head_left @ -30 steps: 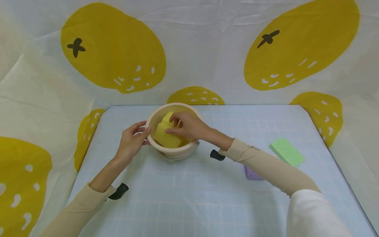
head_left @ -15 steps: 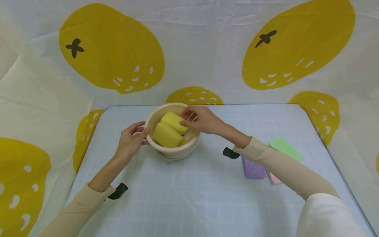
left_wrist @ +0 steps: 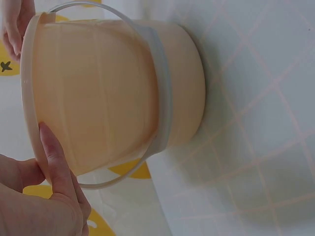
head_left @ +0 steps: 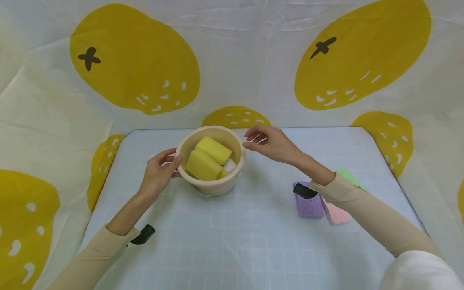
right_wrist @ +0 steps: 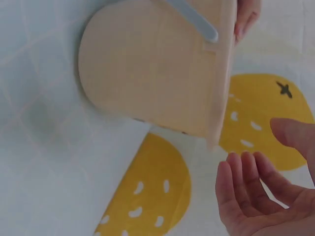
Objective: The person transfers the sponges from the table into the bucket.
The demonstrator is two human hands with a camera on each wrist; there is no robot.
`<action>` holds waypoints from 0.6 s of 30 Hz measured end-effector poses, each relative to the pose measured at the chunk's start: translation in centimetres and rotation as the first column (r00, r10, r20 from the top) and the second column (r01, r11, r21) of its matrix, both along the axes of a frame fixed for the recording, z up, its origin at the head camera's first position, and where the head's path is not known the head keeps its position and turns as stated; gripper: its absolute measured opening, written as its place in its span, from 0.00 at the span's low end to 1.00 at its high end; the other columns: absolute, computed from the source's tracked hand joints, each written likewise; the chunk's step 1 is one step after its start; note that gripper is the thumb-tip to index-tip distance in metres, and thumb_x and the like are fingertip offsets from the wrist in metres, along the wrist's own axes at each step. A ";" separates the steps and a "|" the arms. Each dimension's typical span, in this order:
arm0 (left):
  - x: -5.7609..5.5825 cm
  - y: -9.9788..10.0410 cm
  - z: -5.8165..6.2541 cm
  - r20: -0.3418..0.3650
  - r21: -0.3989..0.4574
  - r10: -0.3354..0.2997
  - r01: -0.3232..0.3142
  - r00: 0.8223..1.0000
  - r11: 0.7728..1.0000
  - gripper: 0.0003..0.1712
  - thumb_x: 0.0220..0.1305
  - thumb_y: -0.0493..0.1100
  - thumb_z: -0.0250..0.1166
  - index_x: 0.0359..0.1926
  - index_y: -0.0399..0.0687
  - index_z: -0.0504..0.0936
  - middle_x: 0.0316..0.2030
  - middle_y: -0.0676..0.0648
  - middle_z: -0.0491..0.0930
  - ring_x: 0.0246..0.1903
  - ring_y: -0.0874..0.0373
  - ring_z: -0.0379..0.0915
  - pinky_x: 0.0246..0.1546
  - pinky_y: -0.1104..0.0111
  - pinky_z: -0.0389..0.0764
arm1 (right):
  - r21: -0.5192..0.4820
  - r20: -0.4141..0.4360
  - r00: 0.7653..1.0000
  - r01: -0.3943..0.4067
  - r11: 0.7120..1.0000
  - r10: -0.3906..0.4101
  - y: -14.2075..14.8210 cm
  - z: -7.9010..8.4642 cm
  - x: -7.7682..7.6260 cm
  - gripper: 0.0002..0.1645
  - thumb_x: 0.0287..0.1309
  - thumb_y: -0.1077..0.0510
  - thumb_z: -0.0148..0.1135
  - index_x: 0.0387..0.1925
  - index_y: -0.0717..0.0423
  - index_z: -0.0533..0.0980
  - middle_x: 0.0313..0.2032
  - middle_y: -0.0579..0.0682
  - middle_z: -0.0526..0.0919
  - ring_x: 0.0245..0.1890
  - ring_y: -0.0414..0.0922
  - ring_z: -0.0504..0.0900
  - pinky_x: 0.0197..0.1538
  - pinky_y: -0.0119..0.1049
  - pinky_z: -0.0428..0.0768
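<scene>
A cream bucket [head_left: 212,186] stands upright near the table's back edge, its grey handle [left_wrist: 165,88] hanging down the outside. Inside lie two yellow bottle-like things, one [head_left: 204,165] in front of the other [head_left: 214,150]. A white cap-like piece [head_left: 230,165] shows at the end of the rear one. My left hand [head_left: 159,171] holds the bucket's rim on the left between thumb and fingers. To the right of the rim my right hand [head_left: 272,143] hovers with loosely bent fingers and holds nothing. The bucket's bottom inside is hidden.
To the right lie a purple sponge [head_left: 309,206], a pink sponge [head_left: 338,213] and a green sponge [head_left: 349,177], the latter partly behind the right sleeve. A fabric backdrop with yellow fruit prints [head_left: 137,60] rises behind the table [head_left: 217,241].
My right hand has let go of the rear yellow bottle-like thing and moved right, out of the bucket. The left hand keeps its hold on the rim. The pink sponge has come into view.
</scene>
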State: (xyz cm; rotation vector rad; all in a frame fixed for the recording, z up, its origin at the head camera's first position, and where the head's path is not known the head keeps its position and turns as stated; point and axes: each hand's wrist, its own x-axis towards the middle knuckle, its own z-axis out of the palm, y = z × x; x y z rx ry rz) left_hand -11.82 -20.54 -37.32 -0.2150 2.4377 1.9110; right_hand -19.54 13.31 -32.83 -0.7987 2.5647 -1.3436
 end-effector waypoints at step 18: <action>-0.1 0.0 -0.3 0.000 -0.005 0.000 0.000 1.000 1.000 0.31 0.76 0.45 0.62 0.73 0.36 0.68 0.53 0.37 0.73 0.33 0.68 0.81 0.38 0.72 0.88 | 0.090 0.057 0.990 0.122 0.988 -0.127 6.3 -1.3 1.6 0.22 0.68 0.47 0.68 0.54 0.57 0.79 0.50 0.52 0.84 0.50 0.47 0.83 0.56 0.42 0.82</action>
